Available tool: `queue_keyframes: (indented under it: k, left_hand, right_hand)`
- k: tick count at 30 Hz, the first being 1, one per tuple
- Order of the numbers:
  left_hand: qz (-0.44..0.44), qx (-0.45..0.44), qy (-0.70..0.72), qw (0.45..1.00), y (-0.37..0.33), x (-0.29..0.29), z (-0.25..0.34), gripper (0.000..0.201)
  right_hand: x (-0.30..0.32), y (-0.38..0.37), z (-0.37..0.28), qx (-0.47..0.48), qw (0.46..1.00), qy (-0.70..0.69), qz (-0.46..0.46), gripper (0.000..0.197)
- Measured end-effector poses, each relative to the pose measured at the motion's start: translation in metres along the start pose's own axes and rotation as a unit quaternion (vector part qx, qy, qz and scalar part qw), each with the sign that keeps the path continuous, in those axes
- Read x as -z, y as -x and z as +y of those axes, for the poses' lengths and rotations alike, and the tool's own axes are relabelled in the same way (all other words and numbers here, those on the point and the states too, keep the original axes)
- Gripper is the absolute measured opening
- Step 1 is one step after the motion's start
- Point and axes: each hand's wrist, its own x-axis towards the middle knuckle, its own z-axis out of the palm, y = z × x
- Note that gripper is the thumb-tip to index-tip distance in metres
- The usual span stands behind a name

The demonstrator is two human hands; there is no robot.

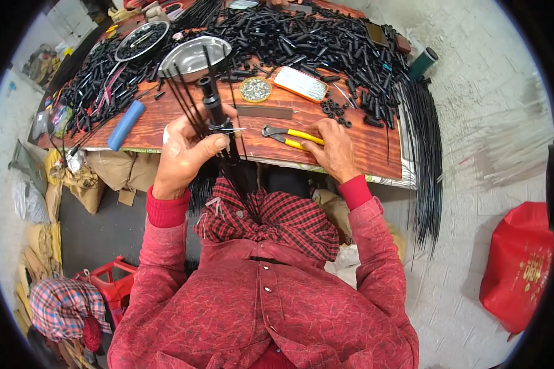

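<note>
My left hand (pixel 188 147) is closed around a black tubular part (pixel 212 101) that stands upright, with several thin black rods (pixel 188 95) beside it. A thin light-coloured wire (pixel 234 129) sticks out to the right near my left thumb. In my right hand (pixel 335 149) is a pair of end-cutting pliers (pixel 297 134) with yellow handles. Their jaws point left toward the black part, apart from it, and lie close over the wooden table (pixel 363 150). How my left fingers wrap behind the part is hidden.
Heaped black tubes (pixel 289 40) cover the table's far side. Nearer stand a metal bowl (pixel 194 56), a round dish of small metal pieces (pixel 255 90), an orange-rimmed tray (pixel 300 83) and a dark flat bar (pixel 264 112). A blue cylinder (pixel 126 126) lies left; black rods (pixel 426 166) hang off the right edge.
</note>
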Motion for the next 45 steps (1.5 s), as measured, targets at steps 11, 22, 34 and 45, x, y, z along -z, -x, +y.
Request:
queue_keyframes:
  k: [11, 22, 34, 45]
  left_hand:
    - [0.002, -0.007, -0.015, 1.000, 0.008, -0.002, 0.010, 0.036]
    - [0.022, 0.016, 0.038, 0.999, 0.014, 0.000, 0.011, 0.037]
    - [-0.007, 0.010, 0.036, 0.999, 0.016, -0.002, 0.016, 0.038]
    - [-0.034, -0.002, 0.029, 0.999, 0.019, 0.003, 0.019, 0.041]
  right_hand:
    - [-0.012, -0.011, 0.006, 0.187, 0.979, 0.065, -0.058, 0.031]
    - [0.107, -0.041, -0.078, -0.177, 0.777, -0.473, -0.376, 0.038]
    - [0.175, -0.086, -0.136, -0.177, 0.754, -0.337, -0.536, 0.042]
    - [0.192, -0.110, -0.154, -0.157, 0.756, -0.246, -0.586, 0.048]
